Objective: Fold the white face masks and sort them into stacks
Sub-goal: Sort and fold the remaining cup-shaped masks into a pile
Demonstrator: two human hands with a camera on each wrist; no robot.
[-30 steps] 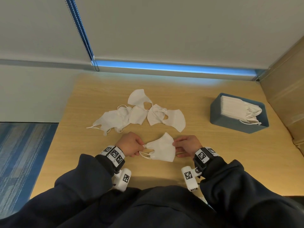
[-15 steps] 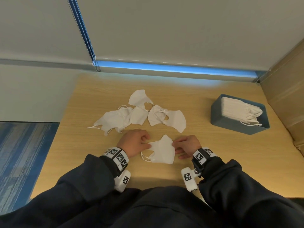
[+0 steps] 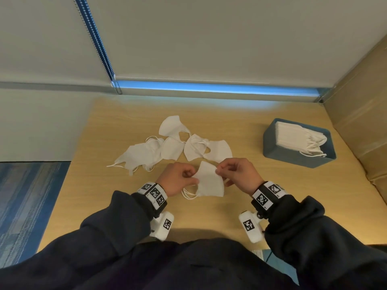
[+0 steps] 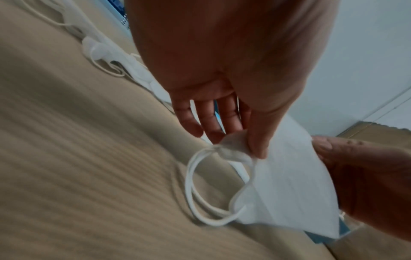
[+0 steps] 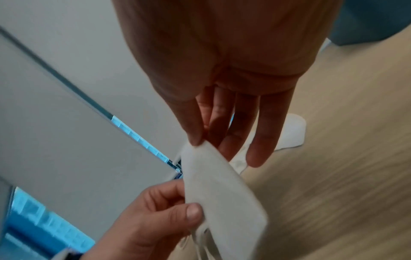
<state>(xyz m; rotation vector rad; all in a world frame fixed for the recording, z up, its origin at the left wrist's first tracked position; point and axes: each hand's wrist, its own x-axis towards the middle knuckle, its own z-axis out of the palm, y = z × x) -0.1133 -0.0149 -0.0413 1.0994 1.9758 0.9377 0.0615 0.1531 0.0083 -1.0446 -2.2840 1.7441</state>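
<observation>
A folded white face mask (image 3: pixel 209 181) is held between my two hands, lifted a little off the wooden table (image 3: pixel 230 206). My left hand (image 3: pixel 180 178) pinches its left edge (image 4: pixel 242 149) beside the ear loops (image 4: pixel 195 190), which hang down. My right hand (image 3: pixel 236 172) pinches the mask's upper right corner (image 5: pixel 200 146) with thumb and forefinger. Several loose white masks (image 3: pixel 173 143) lie in a spread-out pile just beyond my hands. A stack of folded masks (image 3: pixel 299 139) sits in a blue-grey box (image 3: pixel 293 158) at the right.
A wall and window blind with a blue bead cord (image 3: pixel 94 38) rise behind the table. A tan cardboard-coloured panel (image 3: pixel 360 122) stands along the right edge. Blue carpet (image 3: pixel 27 206) lies past the table's left edge.
The mask has risen off the table and tilted upright. My right hand moved up to its top corner; my left hand closed in on the loop side.
</observation>
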